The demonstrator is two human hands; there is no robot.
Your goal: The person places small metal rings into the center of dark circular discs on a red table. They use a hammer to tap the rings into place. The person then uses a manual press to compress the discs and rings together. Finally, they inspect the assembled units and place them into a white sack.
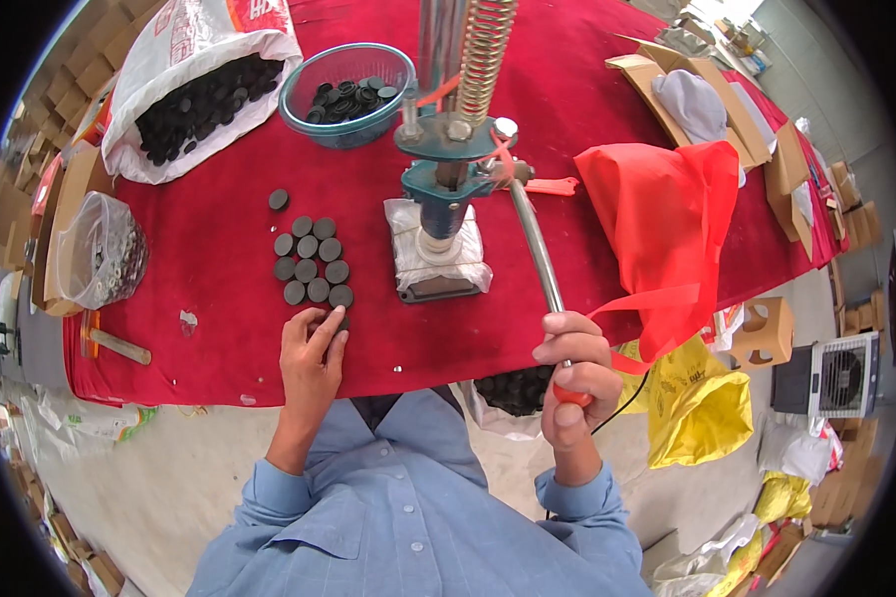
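Observation:
My left hand (312,350) is at the near end of a group of black round discs (306,270) lying flat on the red cloth. Its thumb and forefinger pinch one dark disc (344,323), mostly hidden by the fingertips. My right hand (579,373) is wrapped round the red-knobbed end of a metal lever (536,242). That lever runs up to a green hand press (438,184) with a coil spring (485,55). Below the press head, a white-wrapped pad (408,249) sits on a dark base, and the head's light tip appears to touch it.
A white sack (134,109) of black discs lies tipped at the back left, beside a clear bowl (294,114) of similar pieces. At left stands a plastic tub (95,249) of small parts. A red bag (657,219) drapes the right side. Yellow bags (702,418) lie beyond the edge.

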